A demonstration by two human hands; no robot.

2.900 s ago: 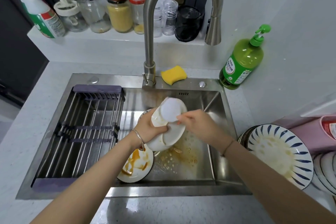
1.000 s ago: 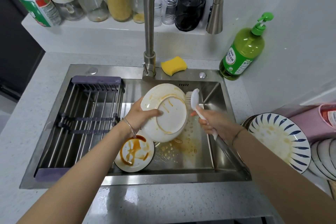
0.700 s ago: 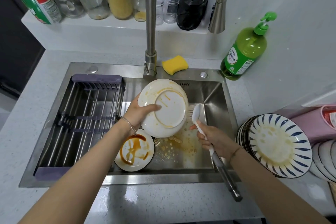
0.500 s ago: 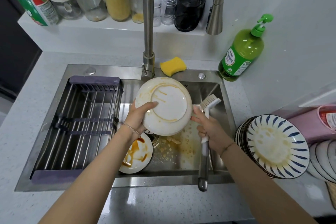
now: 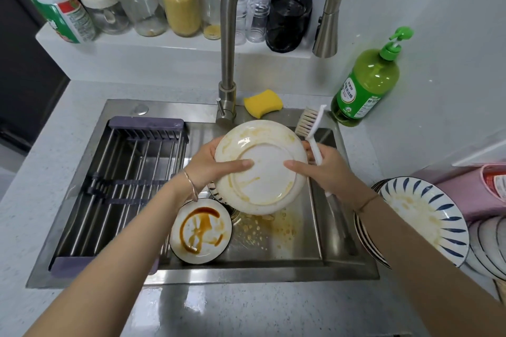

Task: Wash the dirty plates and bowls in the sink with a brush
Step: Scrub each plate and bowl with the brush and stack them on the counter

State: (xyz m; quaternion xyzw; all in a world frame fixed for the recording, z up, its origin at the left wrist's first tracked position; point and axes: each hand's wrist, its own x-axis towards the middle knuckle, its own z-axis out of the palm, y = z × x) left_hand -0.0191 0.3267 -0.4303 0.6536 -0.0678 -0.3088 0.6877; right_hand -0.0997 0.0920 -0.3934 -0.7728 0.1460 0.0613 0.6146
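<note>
A white plate (image 5: 261,169) streaked with yellow sauce is held tilted over the sink (image 5: 273,243). My left hand (image 5: 210,167) grips its left rim, thumb on the face. My right hand (image 5: 325,169) holds the white dish brush (image 5: 312,123) upright, bristles up behind the plate's right edge, while its thumb presses on the plate. A small dark-rimmed plate (image 5: 201,230) smeared with brown sauce lies in the sink below. Another dish with blue stripes (image 5: 216,195) is mostly hidden under the held plate.
A drying rack (image 5: 120,189) spans the sink's left half. The tap (image 5: 276,8) arches overhead; a yellow sponge (image 5: 262,102) and green soap bottle (image 5: 367,82) stand behind. Dirty blue-striped plates (image 5: 421,216) are stacked on the right counter. Jars line the back shelf.
The brush left the plate's face and swung from bristles down in the sink to upright. My right thumb has come onto the plate, which I now hold with both hands.
</note>
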